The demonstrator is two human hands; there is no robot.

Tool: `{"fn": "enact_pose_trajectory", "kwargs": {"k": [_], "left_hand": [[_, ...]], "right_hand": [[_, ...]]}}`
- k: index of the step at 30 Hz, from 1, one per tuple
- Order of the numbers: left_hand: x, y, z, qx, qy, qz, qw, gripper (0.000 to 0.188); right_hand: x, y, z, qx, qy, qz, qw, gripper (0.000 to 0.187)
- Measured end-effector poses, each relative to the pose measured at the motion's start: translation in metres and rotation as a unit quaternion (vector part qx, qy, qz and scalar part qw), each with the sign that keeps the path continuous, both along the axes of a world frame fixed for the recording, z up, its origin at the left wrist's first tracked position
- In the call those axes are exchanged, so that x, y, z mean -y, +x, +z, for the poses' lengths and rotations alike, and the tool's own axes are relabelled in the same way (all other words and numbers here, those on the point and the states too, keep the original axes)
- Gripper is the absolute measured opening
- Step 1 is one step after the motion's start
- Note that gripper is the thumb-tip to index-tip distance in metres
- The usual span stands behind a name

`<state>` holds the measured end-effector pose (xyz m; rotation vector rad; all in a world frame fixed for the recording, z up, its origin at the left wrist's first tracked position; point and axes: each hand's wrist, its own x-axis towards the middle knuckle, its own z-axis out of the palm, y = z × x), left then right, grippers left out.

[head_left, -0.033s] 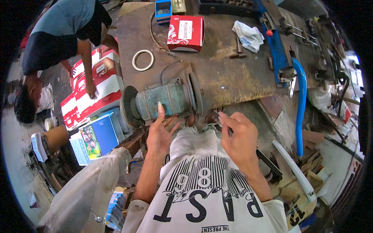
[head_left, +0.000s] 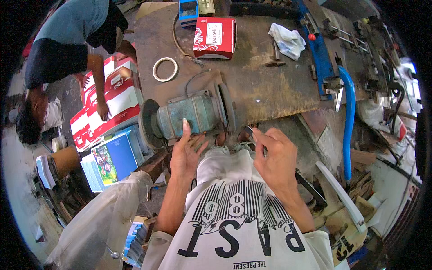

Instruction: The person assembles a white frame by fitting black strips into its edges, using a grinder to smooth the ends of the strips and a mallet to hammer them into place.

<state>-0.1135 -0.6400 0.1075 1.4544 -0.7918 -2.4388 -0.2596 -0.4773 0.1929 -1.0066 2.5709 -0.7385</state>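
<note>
A greenish, worn bench grinder [head_left: 186, 116] sits at the near edge of the table, with a wheel at each end. My left hand [head_left: 184, 155] is at its near side, thumb stretched up over the motor body and fingers apart, holding nothing. Just right of the grinder's right wheel [head_left: 228, 108], my right hand [head_left: 276, 153] is closed in a pinch. From its fingertips a small dark strip [head_left: 249, 130] sticks out toward the wheel, apart from it as far as I can see. The rest of the strip is hidden by my fingers.
On the table [head_left: 252, 85] are a tape roll [head_left: 165, 69], a red-white box [head_left: 215, 38], a hammer [head_left: 276, 58] and a white cloth [head_left: 287, 41]. A blue-handled machine [head_left: 347, 121] stands right. At left, another person [head_left: 67, 45] bends over red-white cartons [head_left: 112, 92].
The other person's hand has shifted slightly nearer over the cartons. The dark strip in my right hand has tilted a little; my left hand stays in place.
</note>
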Motion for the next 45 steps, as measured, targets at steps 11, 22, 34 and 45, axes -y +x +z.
{"fn": "enact_pose_trajectory", "kwargs": {"k": [11,22,34,45], "left_hand": [[0.007,0.004,-0.002,-0.027,0.038,-0.001,0.999,0.082],[0.007,0.005,-0.007,-0.033,0.051,0.017,0.998,0.079],[0.006,0.003,-0.006,-0.027,0.055,0.005,0.998,0.080],[0.006,0.003,0.002,-0.019,0.014,-0.023,0.999,0.095]], "right_hand": [[0.026,0.015,-0.014,-0.016,0.035,-0.020,0.999,0.031],[0.041,0.027,-0.014,-0.034,0.057,-0.035,0.997,0.029],[0.033,0.035,-0.024,-0.051,0.090,-0.011,0.995,0.038],[-0.023,-0.011,0.048,0.369,-0.196,-0.031,0.908,0.031]]}}
